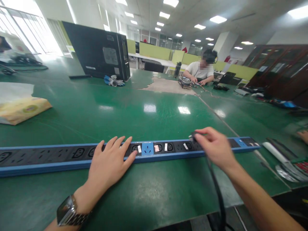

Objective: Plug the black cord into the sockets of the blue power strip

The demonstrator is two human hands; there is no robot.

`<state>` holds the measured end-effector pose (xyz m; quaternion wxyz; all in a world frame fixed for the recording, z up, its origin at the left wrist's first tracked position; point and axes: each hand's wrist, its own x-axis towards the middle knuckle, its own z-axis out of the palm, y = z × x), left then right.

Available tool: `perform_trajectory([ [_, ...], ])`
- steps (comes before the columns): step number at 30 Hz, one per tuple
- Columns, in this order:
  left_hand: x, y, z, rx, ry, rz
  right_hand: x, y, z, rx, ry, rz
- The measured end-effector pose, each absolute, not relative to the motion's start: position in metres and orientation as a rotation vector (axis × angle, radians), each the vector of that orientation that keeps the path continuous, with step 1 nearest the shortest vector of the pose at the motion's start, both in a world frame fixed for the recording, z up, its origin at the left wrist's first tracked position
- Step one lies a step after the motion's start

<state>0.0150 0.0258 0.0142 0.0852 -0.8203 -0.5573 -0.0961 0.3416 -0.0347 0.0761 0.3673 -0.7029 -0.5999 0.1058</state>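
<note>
A long blue and black power strip [147, 148] lies across the green table, with rows of sockets and small paper stickers on several of them. My left hand [109, 160] rests on the strip left of its blue socket, fingers spread and nothing held. Over the right part of the strip, my right hand [214, 146] pinches a black plug [193, 136], its metal prongs pointing left. From that hand a black cable [216, 189] hangs down past the table's front edge. Whether the plug touches the strip cannot be made out.
A black computer case [101, 53] stands at the back left, gloves [113, 81] beside it. A tissue pack [24, 107] lies at the left. Across the table a person [201, 70] handles parts. Tools [286, 160] lie right; another hand [303, 136] shows at the edge.
</note>
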Motion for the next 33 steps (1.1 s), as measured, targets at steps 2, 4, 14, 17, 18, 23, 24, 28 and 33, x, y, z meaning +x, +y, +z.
perform_trajectory([
  [2, 0.015, 0.027, 0.013, -2.454, -1.643, -0.284, 0.386, -0.053, 0.085, -1.835, -1.28, 0.121],
  [4, 0.016, 0.028, 0.013, -2.455, -1.638, -0.283, 0.428, -0.063, 0.083, -1.988, -1.392, 0.292],
  [14, 0.015, 0.029, 0.014, -2.472, -1.629, -0.25, 0.44, -0.03, 0.055, -2.316, -1.868, -0.09],
  [17, 0.015, 0.03, 0.015, -2.472, -1.624, -0.241, 0.436, -0.032, 0.06, -2.219, -1.757, 0.376],
  [18, 0.015, 0.03, 0.015, -2.474, -1.623, -0.245, 0.437, -0.034, 0.061, -2.179, -1.665, 0.528],
  [23, 0.014, 0.029, 0.014, -2.472, -1.62, -0.305, 0.449, -0.044, 0.06, -2.135, -1.56, 0.511],
  [24, 0.014, 0.029, 0.013, -2.469, -1.623, -0.322, 0.45, -0.045, 0.059, -2.15, -1.599, 0.455],
  [28, 0.014, 0.027, 0.013, -2.473, -1.627, -0.344, 0.446, -0.041, 0.055, -2.152, -1.753, 0.405],
  [33, 0.015, 0.027, 0.015, -2.472, -1.621, -0.341, 0.464, -0.042, 0.065, -2.07, -1.852, 0.251],
])
